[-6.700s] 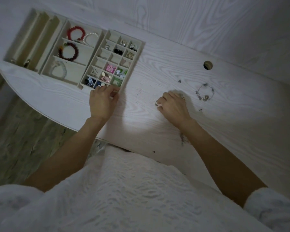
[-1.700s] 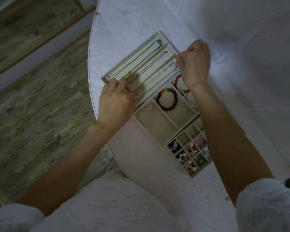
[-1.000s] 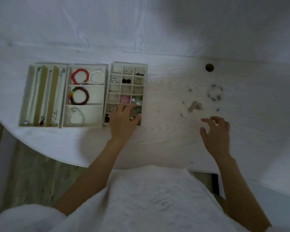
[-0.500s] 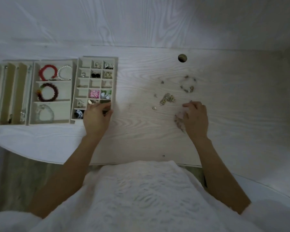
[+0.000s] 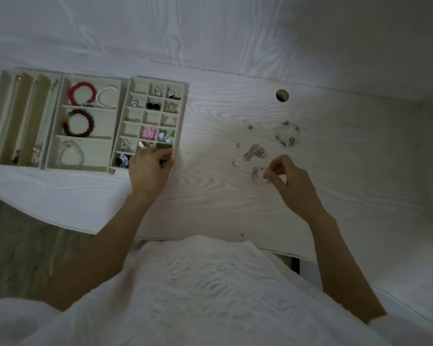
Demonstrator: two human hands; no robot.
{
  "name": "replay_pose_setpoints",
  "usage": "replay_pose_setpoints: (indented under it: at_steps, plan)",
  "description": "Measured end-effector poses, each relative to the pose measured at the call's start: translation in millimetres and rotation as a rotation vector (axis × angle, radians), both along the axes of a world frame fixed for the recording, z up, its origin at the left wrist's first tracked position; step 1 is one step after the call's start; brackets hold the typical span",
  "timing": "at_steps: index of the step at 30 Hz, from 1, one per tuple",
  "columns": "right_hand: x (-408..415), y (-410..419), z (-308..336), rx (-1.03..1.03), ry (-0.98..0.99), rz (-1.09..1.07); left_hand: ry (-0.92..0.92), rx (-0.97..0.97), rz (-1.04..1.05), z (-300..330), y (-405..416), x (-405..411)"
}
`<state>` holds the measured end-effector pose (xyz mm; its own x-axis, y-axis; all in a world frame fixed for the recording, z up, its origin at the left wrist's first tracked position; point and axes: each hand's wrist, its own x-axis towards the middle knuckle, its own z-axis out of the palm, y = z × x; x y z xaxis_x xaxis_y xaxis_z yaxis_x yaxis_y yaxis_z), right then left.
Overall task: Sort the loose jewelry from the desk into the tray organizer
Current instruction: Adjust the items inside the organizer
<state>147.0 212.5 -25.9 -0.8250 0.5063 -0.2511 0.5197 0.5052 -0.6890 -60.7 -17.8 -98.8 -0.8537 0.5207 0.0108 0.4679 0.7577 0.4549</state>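
Observation:
The tray organizer [image 5: 182, 113] sits on the desk at the left. It has long necklace slots [image 5: 23, 116], bracelet sections with a red bracelet [image 5: 81, 93] and a dark bracelet [image 5: 78, 122], and a grid of small cells holding earrings. My left hand [image 5: 149, 171] grips the grid's front right corner with bent fingers. Loose pieces lie at the right: a gold cluster [image 5: 255, 151], a beaded bracelet [image 5: 286, 136] and tiny bits. Just in front of them, my right hand [image 5: 289, 182] pinches a small piece between thumb and forefinger; the piece is too blurred to name.
A round cable hole [image 5: 282, 95] is in the desk behind the loose pieces. A white wood-grain wall panel rises at the back. The desk's curved front edge [image 5: 60, 222] runs below the tray, with wooden floor [image 5: 18, 255] beyond it.
Earlier both hands were at the necklace slots. In the last half second my right hand lifted from the desk with its fingertips pinched together; my left hand stayed on the tray corner.

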Motion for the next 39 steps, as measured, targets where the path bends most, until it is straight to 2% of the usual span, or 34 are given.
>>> replay_pose_setpoints:
  at_steps: [3, 5, 6, 7, 10, 12, 14, 19, 22, 24, 28, 31, 33, 36, 39]
  plan:
    - [-27.6, -19.5, 28.7, 0.001, 0.106, 0.011, -0.018, -0.019, -0.004, 1.3, -2.3, -0.3]
    - [-52.1, -33.9, 41.9, 0.005, 0.171, 0.042, -0.029, 0.065, -0.045, 9.1, -1.6, 0.6]
    - [-65.4, -42.7, 46.6, -0.001, 0.198, 0.067, -0.111, 0.178, -0.08, 18.3, -1.3, 2.0]
    - [-84.3, -54.9, 50.0, -0.018, 0.217, 0.102, -0.269, 0.324, -0.102, 31.4, -5.7, -0.1]
    - [-129.2, -83.2, 56.2, -0.125, 0.241, 0.18, -0.861, 0.681, -0.111, 63.0, -16.2, -3.8]
    - [-160.0, -101.6, 56.6, -0.251, 0.22, 0.225, -1.033, 0.764, -0.067, 68.9, -32.2, -14.7]
    - [-194.2, -119.2, 50.8, -0.342, 0.201, 0.263, -1.059, 0.812, 0.017, 67.8, -54.1, -29.4]
    - [-260.5, -163.5, 24.5, -0.627, 0.042, 0.188, -0.947, 0.905, 0.359, 57.3, -100.4, -62.1]
    - [-274.3, -184.9, 2.5, -0.609, -0.027, 0.186, -0.863, 0.844, 0.588, 41.8, -120.0, -77.6]
    - [-276.8, -198.1, -11.8, -0.537, -0.06, 0.172, -0.778, 0.756, 0.621, 29.2, -131.5, -83.6]
    - [-277.8, -210.9, -22.4, -0.405, -0.098, 0.158, -0.689, 0.583, 0.506, 23.7, -138.5, -89.9]
    - [-279.3, -208.5, -17.8, -0.344, -0.131, 0.171, -0.717, 0.549, 0.382, 28.5, -141.6, -93.5]
    - [-278.7, -201.7, -15.6, -0.228, -0.098, 0.23, -0.675, 0.528, 0.335, 28.5, -148.9, -94.4]
    - [-274.5, -196.7, -16.9, 0.027, -0.031, 0.404, -0.394, 0.403, 0.217, 26.2, -162.0, -96.6]
    - [-268.9, -204.0, -30.2, 0.363, 0.066, 0.664, -0.044, 0.103, -0.07, 18.4, -166.6, -98.2]
